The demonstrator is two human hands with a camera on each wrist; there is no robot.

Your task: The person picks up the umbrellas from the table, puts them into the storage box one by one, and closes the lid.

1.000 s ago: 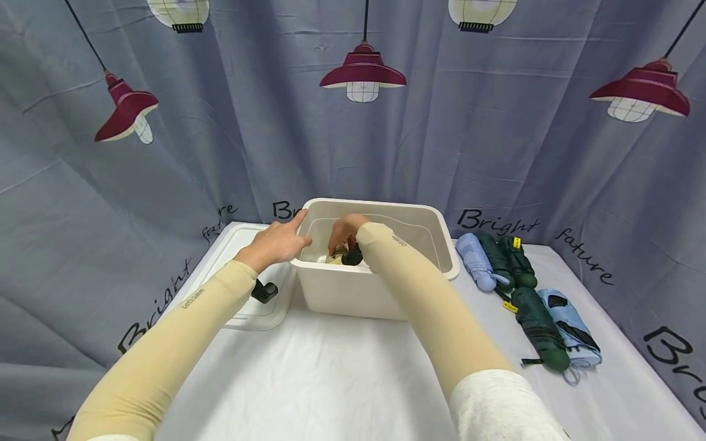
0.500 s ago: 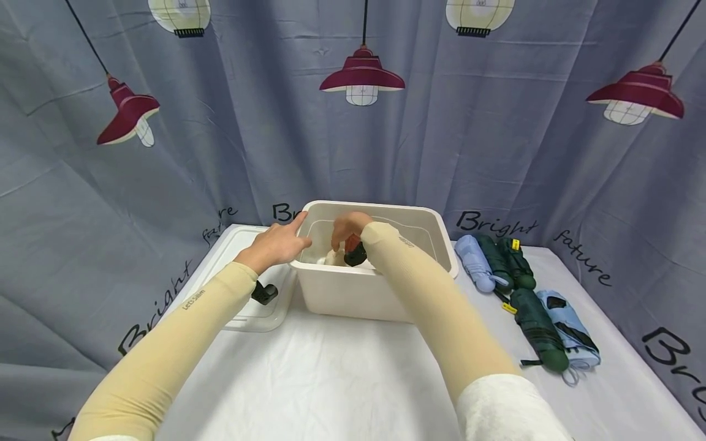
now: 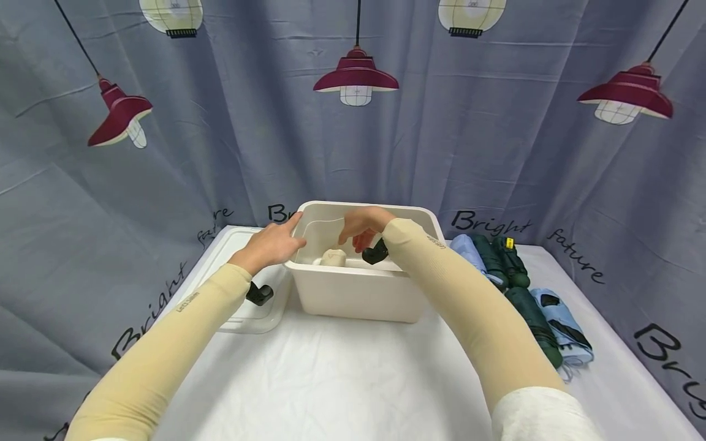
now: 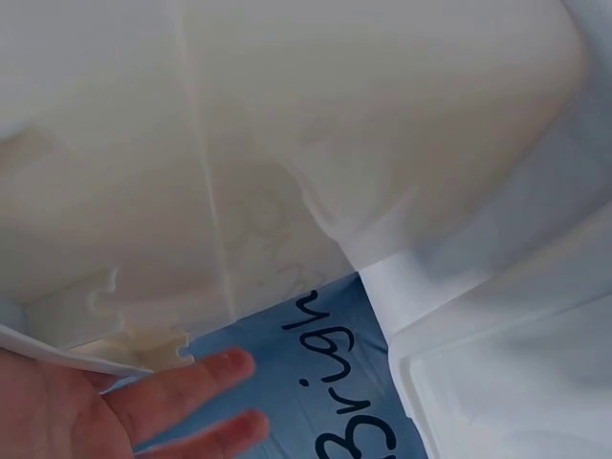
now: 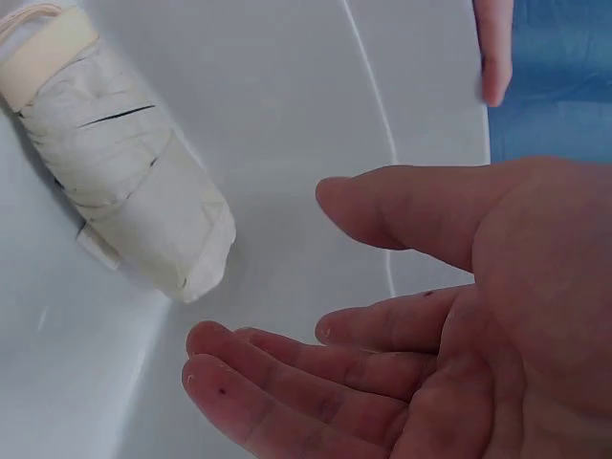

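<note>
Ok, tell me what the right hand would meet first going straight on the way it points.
Probably the pale umbrella lying in the box; depth is unclear, so the right hand might narrowly miss it and meet the box itself.

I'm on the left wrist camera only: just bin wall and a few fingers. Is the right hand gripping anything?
Observer: No, the right hand is open, with nothing in it.
Operator: Anything inside the bin?
Observer: A cream bundle, apparently a folded umbrella, lies in there toward the left end.
Operator: Any more outside?
Observer: Yes, three dark green bundles and two blue bundles lie on the table, right of the bin.
</note>
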